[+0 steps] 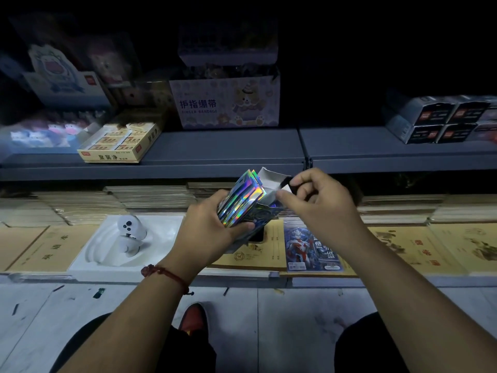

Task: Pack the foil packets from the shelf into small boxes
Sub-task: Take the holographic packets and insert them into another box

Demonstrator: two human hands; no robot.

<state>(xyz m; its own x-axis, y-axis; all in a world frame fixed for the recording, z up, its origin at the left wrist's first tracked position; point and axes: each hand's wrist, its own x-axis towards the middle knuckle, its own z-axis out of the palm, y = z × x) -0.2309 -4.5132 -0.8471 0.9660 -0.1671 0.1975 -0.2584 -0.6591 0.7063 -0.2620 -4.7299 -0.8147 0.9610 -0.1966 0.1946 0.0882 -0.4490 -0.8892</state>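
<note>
L hand (212,224) grips foil packets (243,197) + box (265,211); R hand (320,200) pinches flap (271,177). Hold flap wide, square stack, push in straight.

Pretty dark in here. Grey metal shelf (215,149) up top, lower shelf (376,281) covered in tan notebooks (51,251), and a pale, scuffed tile floor (282,319) underneath.
</note>
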